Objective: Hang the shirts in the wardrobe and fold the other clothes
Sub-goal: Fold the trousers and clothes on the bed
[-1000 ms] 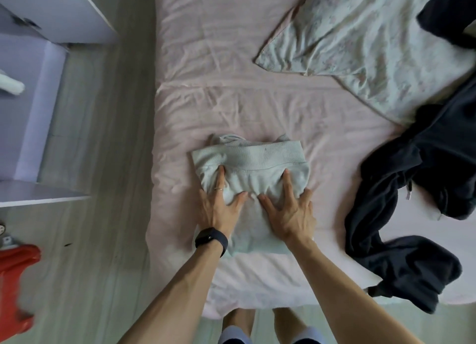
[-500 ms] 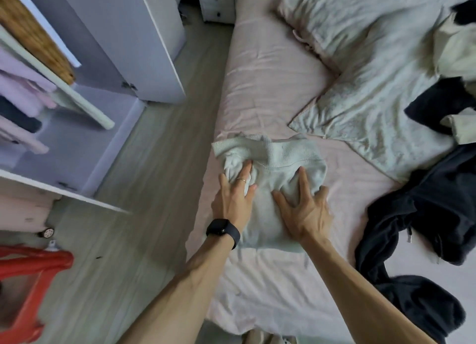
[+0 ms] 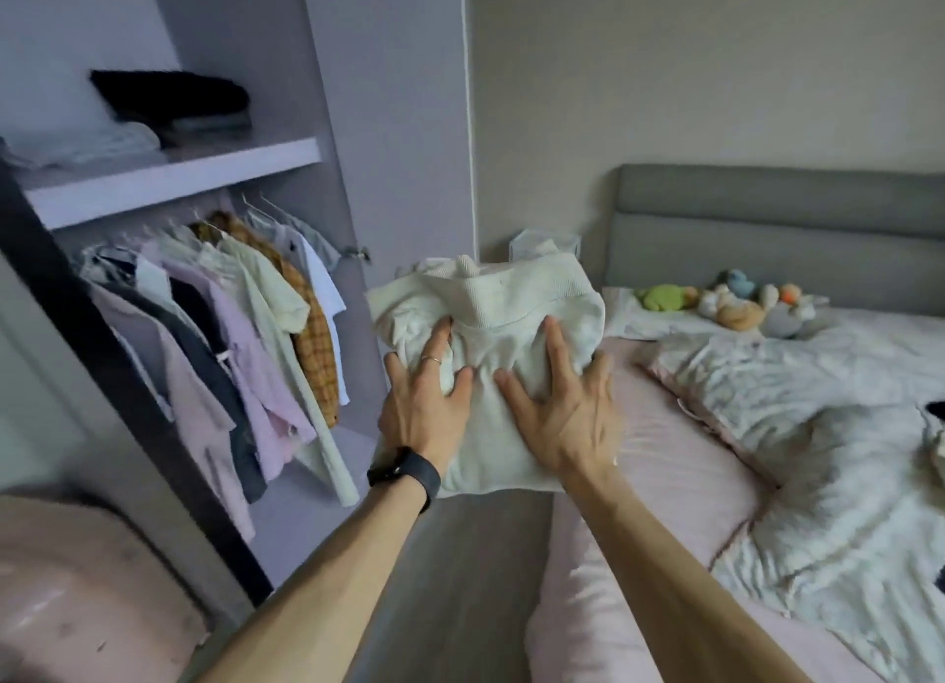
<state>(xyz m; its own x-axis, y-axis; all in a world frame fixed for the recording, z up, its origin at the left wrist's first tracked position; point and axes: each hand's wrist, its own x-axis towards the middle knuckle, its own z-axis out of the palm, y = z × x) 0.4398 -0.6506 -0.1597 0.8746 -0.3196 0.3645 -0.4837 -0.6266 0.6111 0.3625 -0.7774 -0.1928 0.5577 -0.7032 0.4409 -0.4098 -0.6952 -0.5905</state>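
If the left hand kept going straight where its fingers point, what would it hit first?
Its fingers lie on the folded sweater the left hand holds. Beyond that, the line runs toward the wardrobe's side panel by the wall corner, though depth is unclear.

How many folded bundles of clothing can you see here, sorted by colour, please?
Cream: 1, the cream bundle, held in the air by the left hand and the right hand.
Black: 1, the black stack on the wardrobe shelf.
White: 1, the white stack beside it on the same shelf.
Total: 3.
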